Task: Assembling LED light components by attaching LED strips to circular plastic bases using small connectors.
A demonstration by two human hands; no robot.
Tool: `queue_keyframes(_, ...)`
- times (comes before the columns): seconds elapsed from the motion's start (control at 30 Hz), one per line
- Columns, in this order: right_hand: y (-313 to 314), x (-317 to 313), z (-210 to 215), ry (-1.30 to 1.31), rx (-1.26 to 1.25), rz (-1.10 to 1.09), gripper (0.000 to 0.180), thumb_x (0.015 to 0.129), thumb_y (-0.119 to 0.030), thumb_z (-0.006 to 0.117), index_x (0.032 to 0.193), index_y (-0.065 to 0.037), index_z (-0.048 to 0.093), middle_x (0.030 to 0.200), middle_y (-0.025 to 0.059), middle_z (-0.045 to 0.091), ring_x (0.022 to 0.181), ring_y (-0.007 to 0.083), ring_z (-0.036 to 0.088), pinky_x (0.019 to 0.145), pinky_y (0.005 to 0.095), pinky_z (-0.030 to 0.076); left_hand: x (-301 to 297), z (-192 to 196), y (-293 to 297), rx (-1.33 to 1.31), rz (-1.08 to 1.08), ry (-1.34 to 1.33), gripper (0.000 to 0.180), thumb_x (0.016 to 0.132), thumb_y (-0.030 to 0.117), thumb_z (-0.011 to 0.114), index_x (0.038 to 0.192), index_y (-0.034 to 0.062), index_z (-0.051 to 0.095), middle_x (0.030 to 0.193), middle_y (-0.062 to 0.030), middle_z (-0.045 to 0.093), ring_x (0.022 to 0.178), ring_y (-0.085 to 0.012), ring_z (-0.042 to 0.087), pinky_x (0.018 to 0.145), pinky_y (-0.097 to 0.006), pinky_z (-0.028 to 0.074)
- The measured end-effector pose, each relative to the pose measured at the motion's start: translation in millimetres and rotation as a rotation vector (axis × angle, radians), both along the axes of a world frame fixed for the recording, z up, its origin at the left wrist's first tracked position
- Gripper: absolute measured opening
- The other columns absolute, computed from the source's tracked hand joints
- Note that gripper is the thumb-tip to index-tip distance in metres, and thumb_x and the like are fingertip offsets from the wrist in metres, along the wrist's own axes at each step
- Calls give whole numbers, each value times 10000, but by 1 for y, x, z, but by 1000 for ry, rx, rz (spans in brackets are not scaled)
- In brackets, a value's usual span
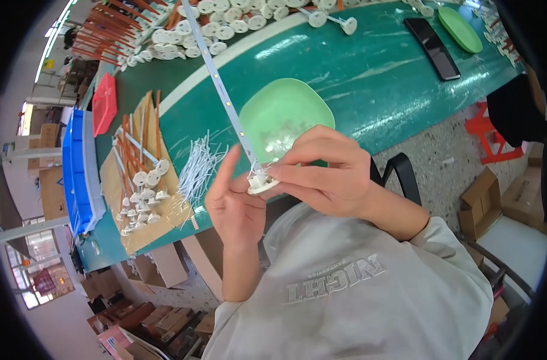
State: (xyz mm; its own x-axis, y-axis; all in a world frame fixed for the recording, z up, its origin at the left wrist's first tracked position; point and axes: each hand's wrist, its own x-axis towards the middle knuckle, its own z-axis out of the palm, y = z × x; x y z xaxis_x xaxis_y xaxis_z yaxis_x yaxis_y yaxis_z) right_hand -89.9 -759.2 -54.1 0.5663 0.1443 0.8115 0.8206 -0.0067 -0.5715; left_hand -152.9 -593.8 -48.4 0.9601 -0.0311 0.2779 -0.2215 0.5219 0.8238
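Observation:
A long, narrow LED strip [228, 104] slants up and away from my hands, its lower end set at a round white plastic base [261, 186]. My right hand [333, 171] pinches at this base with thumb and fingertips, where a thin white wire seems to show; the exact grip is partly hidden. On the other side, my left hand [234, 213] supports the base with its curled fingers, while one finger points up beside the strip. Just beyond the hands lies a light green dish [288, 99] with small clear or white pieces in it.
Left of the dish lies a bundle of white wires [198, 168], beside cardboard [150, 231] bearing several finished-looking strips with round bases. Many more white bases [225, 27] crowd the far side. A black phone [432, 49] and a small green tray [459, 29] lie at right. A blue bin [75, 174] stands left.

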Motion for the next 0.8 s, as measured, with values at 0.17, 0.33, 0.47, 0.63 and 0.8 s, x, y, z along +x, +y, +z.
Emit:
queue_keyframes(0.17, -5, -7, -5, -175, -20, -114, 310, 610, 22, 761, 912, -41, 729, 863, 57, 657, 713, 215, 625, 578, 292, 520, -7, -9, -4, 39, -31, 181, 622, 967, 207, 562, 1406, -141, 291, 1293, -254, 546, 1120, -342, 615, 911, -416, 547)
queue_keyframes(0.33, 5, -5, -16, -193, -62, -191, 311, 582, 44, 701, 885, -24, 719, 856, 61, 655, 687, 206, 620, 550, 262, 519, 0, -26, 11, 10, -127, 144, 554, 957, 136, 562, 1378, -151, 344, 1309, -249, 537, 1122, -325, 616, 943, -392, 527)
queue_keyframes(0.47, 16, 2, -21, -198, -36, -151, 311, 594, 52, 714, 898, -13, 720, 856, 61, 655, 681, 191, 614, 542, 250, 516, 5, -27, 22, -111, -165, 159, 518, 935, 42, 537, 1377, -152, 350, 1328, -260, 520, 1175, -319, 580, 972, -430, 502)
queue_keyframes(0.63, 14, 8, -16, -252, -107, 9, 292, 625, 26, 725, 915, 0, 727, 888, 88, 661, 689, 197, 613, 550, 260, 516, 4, -25, 34, -265, -195, 146, 486, 913, -19, 531, 1358, -150, 388, 1340, -269, 511, 1215, -302, 552, 999, -444, 479)
queue_keyframes(0.8, 11, 8, -21, -188, -111, 41, 280, 633, 34, 708, 911, 12, 728, 921, 125, 664, 691, 213, 612, 549, 270, 511, 9, -40, 35, -52, -253, 160, 620, 933, 217, 630, 1336, -173, 364, 1240, -214, 581, 1141, -287, 601, 988, -429, 495)
